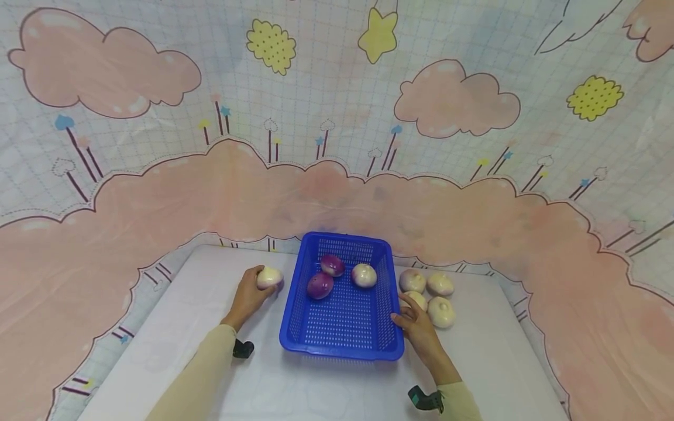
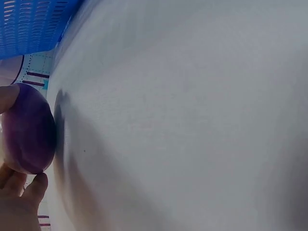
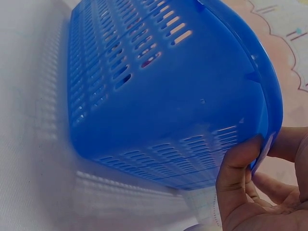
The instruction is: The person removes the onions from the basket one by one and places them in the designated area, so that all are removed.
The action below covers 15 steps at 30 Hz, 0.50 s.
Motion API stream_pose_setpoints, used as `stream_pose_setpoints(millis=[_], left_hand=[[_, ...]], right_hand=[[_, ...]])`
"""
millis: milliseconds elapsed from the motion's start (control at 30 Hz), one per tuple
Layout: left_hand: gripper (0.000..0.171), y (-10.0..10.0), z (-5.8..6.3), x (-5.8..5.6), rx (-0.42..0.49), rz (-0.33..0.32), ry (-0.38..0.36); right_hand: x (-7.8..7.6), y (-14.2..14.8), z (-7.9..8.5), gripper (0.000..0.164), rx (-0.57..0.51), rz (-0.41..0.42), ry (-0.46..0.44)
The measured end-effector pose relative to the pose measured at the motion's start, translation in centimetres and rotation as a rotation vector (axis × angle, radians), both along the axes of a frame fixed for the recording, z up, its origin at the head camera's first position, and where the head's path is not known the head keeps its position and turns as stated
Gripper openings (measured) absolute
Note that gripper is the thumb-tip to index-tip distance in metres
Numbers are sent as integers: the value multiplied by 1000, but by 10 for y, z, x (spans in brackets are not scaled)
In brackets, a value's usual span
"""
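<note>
My left hand (image 1: 250,298) grips a purple-and-white turnip (image 1: 270,278) just left of the blue basket. Close up in the left wrist view, the turnip's purple side (image 2: 30,130) sits between thumb and fingers, right at the white tabletop (image 2: 183,120). The blue plastic basket (image 1: 344,349) has slotted walls and holds three turnips: two mostly purple ones (image 1: 320,286) on the left and a whiter one (image 1: 364,276) on the right. On the basket's right rim (image 3: 274,91), my right hand (image 1: 421,333) pinches the edge between thumb and fingers.
Several pale turnips (image 1: 441,312) are grouped on the table right of the basket, partly behind my right hand. A cloth printed with clouds (image 1: 458,99) and stars hangs behind the table and down its sides.
</note>
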<state>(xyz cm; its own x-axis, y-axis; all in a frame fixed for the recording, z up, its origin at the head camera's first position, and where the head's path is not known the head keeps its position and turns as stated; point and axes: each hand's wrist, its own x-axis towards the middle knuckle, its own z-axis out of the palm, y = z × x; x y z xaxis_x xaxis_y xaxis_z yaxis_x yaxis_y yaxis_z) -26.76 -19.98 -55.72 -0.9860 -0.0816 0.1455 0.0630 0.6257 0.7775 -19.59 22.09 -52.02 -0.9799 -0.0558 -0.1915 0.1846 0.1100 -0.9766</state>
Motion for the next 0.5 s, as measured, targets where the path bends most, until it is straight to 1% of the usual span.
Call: stream_pose_setpoints(millis=[67, 133, 333, 500], left_hand=[[71, 0, 0, -1, -1, 0, -24], [70, 1, -1, -3, 8, 3, -34], [73, 3, -6, -8, 83, 7, -35], [73, 4, -9, -11, 102, 17, -34]], right_hand=[[0, 1, -1, 60, -3, 1, -1], [0, 1, -2, 60, -14, 0, -2], [1, 1, -1, 60, -29, -6, 2], [0, 1, -1, 60, -22, -8, 4]])
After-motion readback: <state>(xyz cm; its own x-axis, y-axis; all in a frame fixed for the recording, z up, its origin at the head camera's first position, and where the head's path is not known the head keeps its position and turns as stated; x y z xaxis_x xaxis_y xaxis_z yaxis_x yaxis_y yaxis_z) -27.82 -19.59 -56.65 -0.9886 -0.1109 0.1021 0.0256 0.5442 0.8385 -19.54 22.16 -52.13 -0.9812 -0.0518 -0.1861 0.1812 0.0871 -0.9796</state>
